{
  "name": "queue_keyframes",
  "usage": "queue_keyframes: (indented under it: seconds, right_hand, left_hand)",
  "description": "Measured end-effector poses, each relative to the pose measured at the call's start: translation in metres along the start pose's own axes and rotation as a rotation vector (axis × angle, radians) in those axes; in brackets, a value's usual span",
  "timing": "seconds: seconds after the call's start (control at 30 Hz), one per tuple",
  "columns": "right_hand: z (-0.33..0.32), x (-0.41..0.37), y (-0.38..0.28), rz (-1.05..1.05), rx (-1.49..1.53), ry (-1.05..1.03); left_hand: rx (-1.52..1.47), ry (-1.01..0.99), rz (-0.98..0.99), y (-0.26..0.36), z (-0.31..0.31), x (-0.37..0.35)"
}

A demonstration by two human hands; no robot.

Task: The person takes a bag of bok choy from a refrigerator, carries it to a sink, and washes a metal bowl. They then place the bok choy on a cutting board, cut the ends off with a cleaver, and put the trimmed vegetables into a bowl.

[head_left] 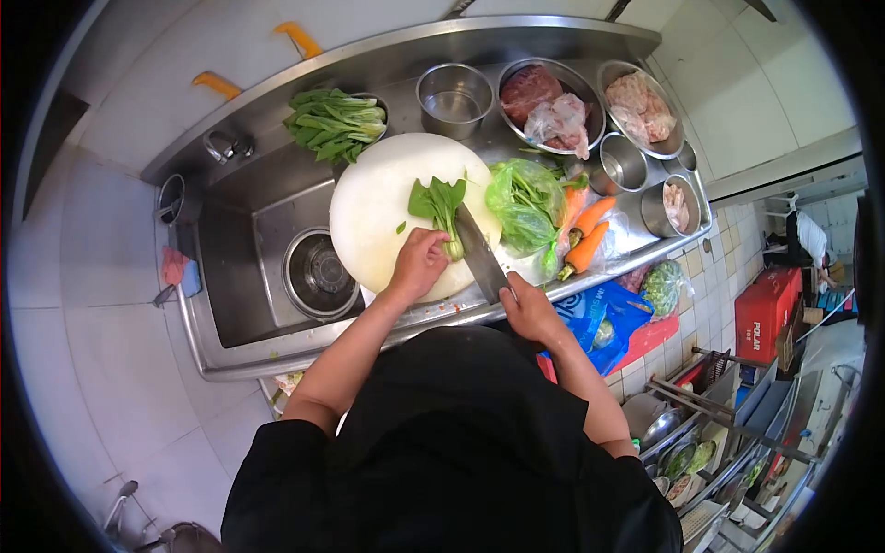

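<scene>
On the round white cutting board (369,198) lies a head of bok choy (440,203), its leaves pointing away from me. My left hand (420,265) is closed on it near the pale stem end. A cleaver (481,256) is gripped by its handle in my right hand (532,311), the broad blade slanting over the board just right of the bok choy. A small leaf scrap (401,228) sits on the board left of the greens. Beside the board's right edge rests a clear green bag of leafy vegetables (524,207).
A sink (235,267) holding a metal bowl (320,274) is at left. More bok choy (327,124) fills a container behind the board. Metal bowls of meat (530,92) stand back right, near carrots (587,235). A blue plastic bag (590,313) hangs below the front edge.
</scene>
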State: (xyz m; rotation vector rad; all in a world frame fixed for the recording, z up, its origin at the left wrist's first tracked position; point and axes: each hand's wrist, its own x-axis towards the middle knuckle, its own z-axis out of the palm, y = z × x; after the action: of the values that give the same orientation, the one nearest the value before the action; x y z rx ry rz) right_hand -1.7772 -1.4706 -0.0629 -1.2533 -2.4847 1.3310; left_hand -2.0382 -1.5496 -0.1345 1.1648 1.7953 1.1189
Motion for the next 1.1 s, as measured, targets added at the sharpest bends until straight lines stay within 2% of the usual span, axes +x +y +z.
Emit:
queue_keyframes:
  seconds: [0.03, 0.1, 0.13, 0.2, 0.27, 0.3, 0.37, 0.47, 0.67, 1.1]
  right_hand:
    - [-0.003, 0.004, 0.003, -0.002, 0.001, -0.005]
    - [-0.009, 0.011, 0.009, 0.125, 0.234, -0.189]
    - [-0.008, 0.009, 0.010, 0.125, 0.235, -0.190]
    - [-0.008, 0.006, 0.007, -0.032, 0.078, -0.026]
    - [-0.006, -0.005, 0.004, -0.023, -0.006, 0.046]
    - [-0.006, -0.011, 0.002, -0.015, -0.088, 0.119]
    - [-0.016, -0.027, -0.012, -0.009, -0.106, 0.116]
    - [-0.017, -0.045, -0.014, -0.015, -0.131, 0.121]
    - [-0.019, -0.056, -0.015, -0.031, -0.154, 0.095]
    - [-0.009, -0.047, -0.015, -0.124, -0.344, 0.090]
  left_hand:
    - [0.100, 0.062, 0.078, -0.001, -0.003, -0.004]
    - [0.148, 0.091, 0.138, -0.001, -0.009, -0.010]
    - [0.196, 0.118, 0.200, -0.003, -0.011, -0.013]
    - [0.211, 0.099, 0.229, -0.007, -0.012, -0.013]
    - [0.241, 0.094, 0.294, -0.003, -0.009, -0.010]
    - [0.238, 0.096, 0.293, -0.001, -0.004, -0.009]
    - [0.256, 0.204, 0.316, 0.011, 0.005, -0.005]
    - [0.272, 0.108, 0.245, 0.009, 0.011, 0.000]
    - [0.292, 0.055, 0.314, 0.001, 0.015, -0.004]
    - [0.317, 0.120, 0.335, 0.010, 0.023, -0.006]
